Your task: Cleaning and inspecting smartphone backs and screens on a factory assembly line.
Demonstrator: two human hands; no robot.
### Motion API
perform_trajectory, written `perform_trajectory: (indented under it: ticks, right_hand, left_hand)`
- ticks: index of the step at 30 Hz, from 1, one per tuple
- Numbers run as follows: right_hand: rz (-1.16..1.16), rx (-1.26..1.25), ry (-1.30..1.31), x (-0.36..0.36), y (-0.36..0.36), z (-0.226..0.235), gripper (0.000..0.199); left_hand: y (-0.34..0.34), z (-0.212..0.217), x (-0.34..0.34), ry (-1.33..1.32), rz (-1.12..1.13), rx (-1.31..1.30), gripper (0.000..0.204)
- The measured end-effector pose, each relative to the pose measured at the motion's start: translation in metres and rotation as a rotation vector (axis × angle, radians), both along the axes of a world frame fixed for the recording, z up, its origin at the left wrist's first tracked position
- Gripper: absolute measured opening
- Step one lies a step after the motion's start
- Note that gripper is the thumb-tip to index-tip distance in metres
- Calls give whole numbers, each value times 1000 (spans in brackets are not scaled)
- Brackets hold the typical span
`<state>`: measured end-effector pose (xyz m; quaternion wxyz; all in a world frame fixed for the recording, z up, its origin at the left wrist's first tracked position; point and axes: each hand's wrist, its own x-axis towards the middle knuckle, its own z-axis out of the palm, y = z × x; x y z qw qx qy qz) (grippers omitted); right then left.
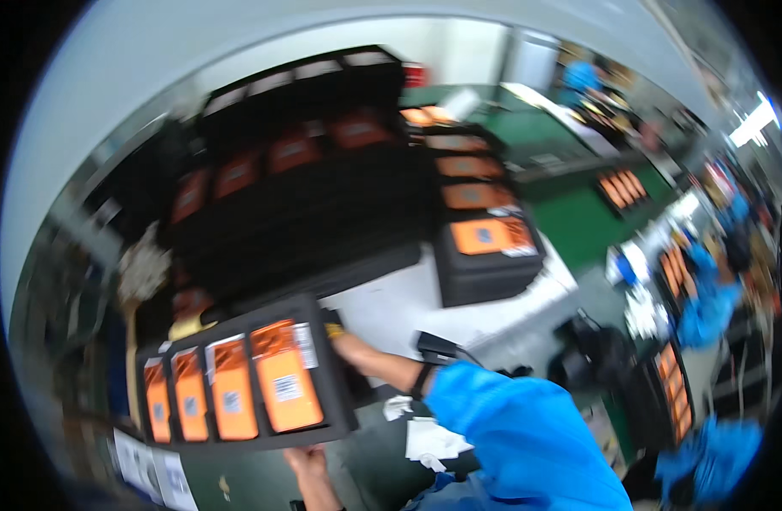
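Note:
A black foam tray is held tilted in front of me at the lower left. Several flat orange phone-shaped pieces with white labels lie side by side in its slots. My left hand grips the near edge from below, its fingers partly hidden under the tray. On the tray's right side is my right hand, closed on the edge, with most of its fingers out of sight behind it. A blue sleeve and a dark wristband cover part of my right arm.
A tall block of black foam trays stands behind, blurred. To its right is another stack of trays with orange pieces. White paper scraps and a black device lie on the bench. Co-workers in blue sit at the right.

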<state>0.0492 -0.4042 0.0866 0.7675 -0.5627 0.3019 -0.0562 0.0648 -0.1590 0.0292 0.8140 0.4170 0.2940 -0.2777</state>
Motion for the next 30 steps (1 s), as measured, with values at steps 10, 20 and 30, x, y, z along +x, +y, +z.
perform_trajectory:
  ticks: [10,20,30]
  right_hand:
    - [-221,-40,269,38,-37,-19,41]
    - [-418,36,-166,-233,15,45,27]
    - [276,-204,65,-317,164,-1,29]
  left_hand:
    - [52,59,40,-448,-960,567,45]
    - [57,58,-41,-563,-1019,468,36]
    - [89,47,-96,-561,-1063,394,31]
